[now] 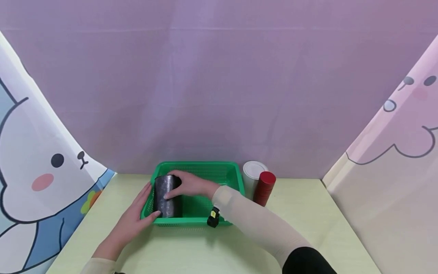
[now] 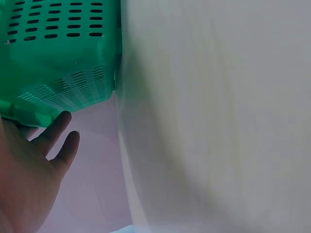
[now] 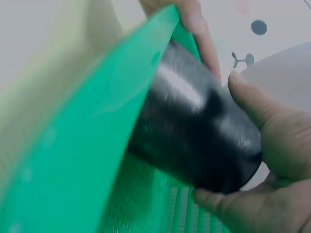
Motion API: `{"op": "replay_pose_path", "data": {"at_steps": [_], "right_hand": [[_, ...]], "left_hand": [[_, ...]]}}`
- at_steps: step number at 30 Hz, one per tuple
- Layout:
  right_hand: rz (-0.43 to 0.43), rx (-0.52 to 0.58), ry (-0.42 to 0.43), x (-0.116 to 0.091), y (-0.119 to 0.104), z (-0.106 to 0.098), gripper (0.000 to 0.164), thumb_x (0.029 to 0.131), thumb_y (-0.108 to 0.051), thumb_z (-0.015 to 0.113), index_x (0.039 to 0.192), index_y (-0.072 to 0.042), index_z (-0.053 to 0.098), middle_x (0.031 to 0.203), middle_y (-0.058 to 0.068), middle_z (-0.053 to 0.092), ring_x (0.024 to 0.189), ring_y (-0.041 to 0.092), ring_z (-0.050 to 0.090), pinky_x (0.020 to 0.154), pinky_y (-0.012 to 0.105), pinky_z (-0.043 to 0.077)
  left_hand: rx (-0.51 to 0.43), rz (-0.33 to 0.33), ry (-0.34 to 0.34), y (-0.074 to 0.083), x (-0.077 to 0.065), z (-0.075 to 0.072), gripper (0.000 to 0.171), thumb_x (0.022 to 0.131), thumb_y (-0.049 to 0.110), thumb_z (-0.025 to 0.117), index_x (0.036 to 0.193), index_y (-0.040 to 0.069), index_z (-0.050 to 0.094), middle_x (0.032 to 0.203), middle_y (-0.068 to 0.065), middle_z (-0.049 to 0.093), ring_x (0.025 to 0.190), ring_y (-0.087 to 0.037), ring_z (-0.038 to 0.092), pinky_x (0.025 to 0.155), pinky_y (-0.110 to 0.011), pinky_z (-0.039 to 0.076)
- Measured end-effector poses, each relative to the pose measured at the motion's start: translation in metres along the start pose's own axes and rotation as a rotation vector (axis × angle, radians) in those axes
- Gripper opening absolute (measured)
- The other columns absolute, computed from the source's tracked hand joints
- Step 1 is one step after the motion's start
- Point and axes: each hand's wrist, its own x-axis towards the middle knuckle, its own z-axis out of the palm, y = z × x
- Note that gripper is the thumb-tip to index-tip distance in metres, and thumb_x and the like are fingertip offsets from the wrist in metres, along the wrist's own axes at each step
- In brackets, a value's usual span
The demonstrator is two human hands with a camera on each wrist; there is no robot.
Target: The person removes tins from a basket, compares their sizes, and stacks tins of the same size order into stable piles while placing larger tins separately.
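Note:
A dark grey cylindrical canister (image 1: 166, 201) stands inside the left end of a green plastic basket (image 1: 202, 164). My right hand (image 1: 191, 184) grips the canister near its top, thumb on the near side and fingers over the far side. In the right wrist view the thumb and fingers hold one end of the canister (image 3: 180, 116). My left hand (image 1: 133, 217) rests against the basket's left side with fingers extended, its thumb over the front-left rim. The left wrist view shows its fingers beside the slotted basket wall (image 2: 53, 53).
A white-lidded can (image 1: 254, 171) and a red cylinder (image 1: 265, 188) stand just right of the basket on the pale table (image 1: 301, 213). A purple cloth backdrop (image 1: 219, 95) rises behind, with cartoon-printed cloths (image 1: 44, 152) at the sides.

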Motion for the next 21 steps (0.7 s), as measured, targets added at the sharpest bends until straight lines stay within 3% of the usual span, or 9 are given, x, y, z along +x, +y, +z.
{"op": "replay_pose_path", "data": {"at_steps": [10, 21], "right_hand": [[0.019, -0.003, 0.098, 0.004, -0.01, 0.019, 0.089, 0.091, -0.043, 0.094, 0.165, -0.029, 0.049, 0.144, 0.006, 0.057, 0.115, 0.017, 0.063, 0.088, 0.038, 0.061], [0.05, -0.032, 0.226, -0.002, -0.018, 0.037, 0.082, 0.088, -0.049, 0.094, 0.156, -0.03, 0.053, 0.141, 0.01, 0.052, 0.109, 0.019, 0.063, 0.086, 0.041, 0.061]], "left_hand": [[0.011, -0.009, -0.006, 0.0, 0.0, 0.0, 0.097, 0.103, 0.039, 0.079, 0.177, 0.01, 0.023, 0.183, -0.015, 0.02, 0.161, -0.054, 0.029, 0.114, -0.081, 0.038], [0.016, -0.011, 0.0, -0.004, 0.001, 0.002, 0.097, 0.103, 0.04, 0.079, 0.178, 0.012, 0.023, 0.183, -0.015, 0.021, 0.161, -0.054, 0.03, 0.113, -0.082, 0.038]]}}
